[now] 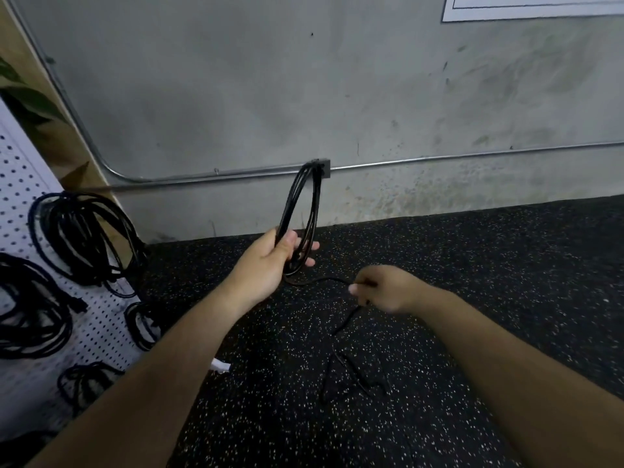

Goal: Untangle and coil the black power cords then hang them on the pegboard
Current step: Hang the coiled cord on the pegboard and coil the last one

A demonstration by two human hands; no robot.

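Note:
My left hand (pixel 270 261) grips the bottom of an upright coil of black power cord (pixel 300 197), its loops standing up in front of the grey wall. A loose strand runs from the coil's base to my right hand (pixel 381 288), which pinches the cord's tail. The rest of that tail (pixel 347 369) trails down onto the speckled black floor below my right hand. On the left, the white pegboard (pixel 20 184) carries several coiled black cords (pixel 84 238).
A metal conduit (pixel 439 158) runs along the grey wall with a junction box behind the coil's top. A small white object (pixel 221 366) lies on the floor by my left forearm. A wooden panel and plant leaves stand at the far left.

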